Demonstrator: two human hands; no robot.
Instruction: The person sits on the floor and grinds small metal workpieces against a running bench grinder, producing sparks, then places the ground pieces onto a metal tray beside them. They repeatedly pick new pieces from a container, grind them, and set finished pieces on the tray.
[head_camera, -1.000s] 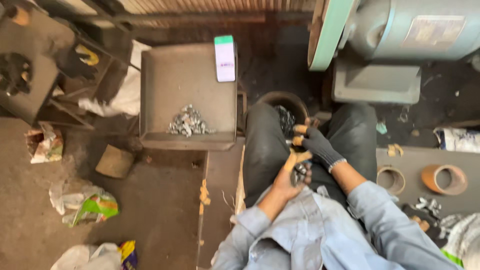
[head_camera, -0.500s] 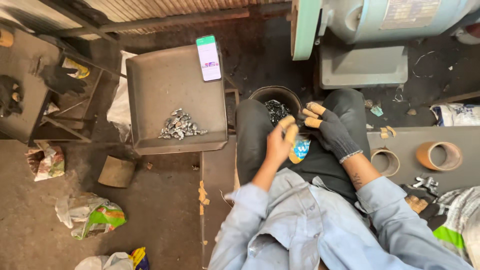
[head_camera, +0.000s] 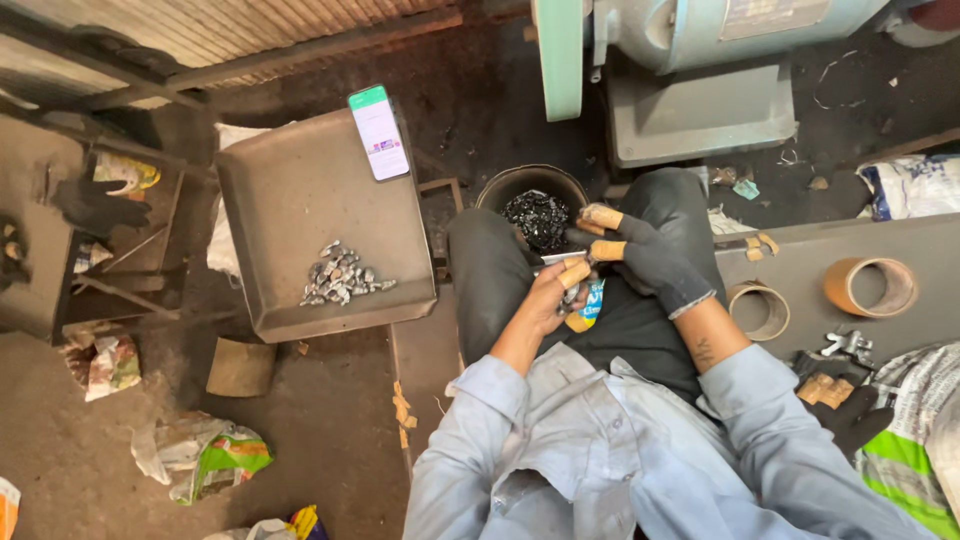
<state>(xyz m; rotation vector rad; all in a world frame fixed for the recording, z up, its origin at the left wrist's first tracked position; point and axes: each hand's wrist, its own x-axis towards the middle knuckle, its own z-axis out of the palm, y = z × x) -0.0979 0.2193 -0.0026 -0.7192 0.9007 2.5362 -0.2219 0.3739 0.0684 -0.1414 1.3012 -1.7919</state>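
While both hands work over the lap, left hand (head_camera: 545, 300) pinches small metal part (head_camera: 572, 295); gloved right hand (head_camera: 640, 255) closed on it too. Tray (head_camera: 300, 190) holds small pile (head_camera: 340, 275); bucket (head_camera: 540, 215) looks fairly full, much apparently remaining.

A tray (head_camera: 300, 190) sits left of centre with a heap of small metal pieces (head_camera: 342, 275) in it and a phone (head_camera: 379, 132) on its upper right rim; a bucket (head_camera: 520, 185) stands just right, a machine (head_camera: 690, 70) at upper right, two tape rolls (head_camera: 868, 288) on the bench (head_camera: 930, 245) at right
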